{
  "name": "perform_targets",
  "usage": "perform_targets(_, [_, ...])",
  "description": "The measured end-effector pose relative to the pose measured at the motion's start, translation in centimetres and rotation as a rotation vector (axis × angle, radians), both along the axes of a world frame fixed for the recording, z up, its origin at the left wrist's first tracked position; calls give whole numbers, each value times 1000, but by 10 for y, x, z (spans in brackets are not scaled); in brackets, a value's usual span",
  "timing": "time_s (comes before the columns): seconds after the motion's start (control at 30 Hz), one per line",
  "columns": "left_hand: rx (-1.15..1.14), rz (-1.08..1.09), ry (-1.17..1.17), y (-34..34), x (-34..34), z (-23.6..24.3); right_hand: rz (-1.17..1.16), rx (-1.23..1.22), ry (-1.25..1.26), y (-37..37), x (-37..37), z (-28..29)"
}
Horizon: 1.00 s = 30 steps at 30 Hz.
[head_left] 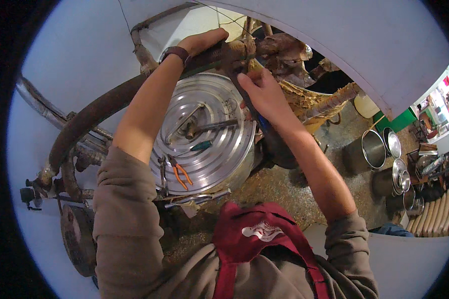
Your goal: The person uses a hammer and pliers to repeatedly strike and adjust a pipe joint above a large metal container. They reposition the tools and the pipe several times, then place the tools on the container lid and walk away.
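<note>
A thick dark pipe (119,94) curves up from the left to a joint crusted with brown material (237,49). My left hand (204,42) is closed over its upper part, fingertips hidden behind it. From the joint a long dark wrench-like tool (242,92) slants down toward me. My right hand (267,93) is closed around this tool, thumb along its upper side. Below my hands is a wide ridged metal lid (209,172). On it lie orange-handled pliers (180,172), a second dark plier-like tool (162,172) and a green-handled tool (201,146).
Beyond my right hand stands a large vessel with a crusted tan side (309,99), torn brown lumps (287,55) above it. A white curved panel (364,45) overhangs at upper right. Metal pots (365,152) stand on the floor at right. Other pipes (45,102) run along the left wall.
</note>
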State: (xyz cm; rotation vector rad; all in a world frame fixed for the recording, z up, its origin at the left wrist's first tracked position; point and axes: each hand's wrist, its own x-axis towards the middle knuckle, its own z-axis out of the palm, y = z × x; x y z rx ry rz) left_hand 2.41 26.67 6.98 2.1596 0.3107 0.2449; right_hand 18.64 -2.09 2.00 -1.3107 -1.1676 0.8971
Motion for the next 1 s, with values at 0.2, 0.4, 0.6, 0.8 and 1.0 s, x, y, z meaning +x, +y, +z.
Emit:
perform_targets(0.2, [38, 598, 154, -37, 22, 4, -159, 184, -528, 20, -9, -1])
perform_targets(0.4, [312, 455, 173, -50, 13, 24, -210, 235, -762, 22, -13, 14])
perform_targets(0.6, [396, 414, 168, -36, 5, 15, -198, 189, -973, 27, -7, 34])
perform_targets(0.8, [142, 138, 50, -7, -3, 7, -211, 11, -1040, 19, -15, 42])
perform_targets(1.0, [42, 627, 234, -47, 17, 28, -253, 59, -926, 22, -24, 43])
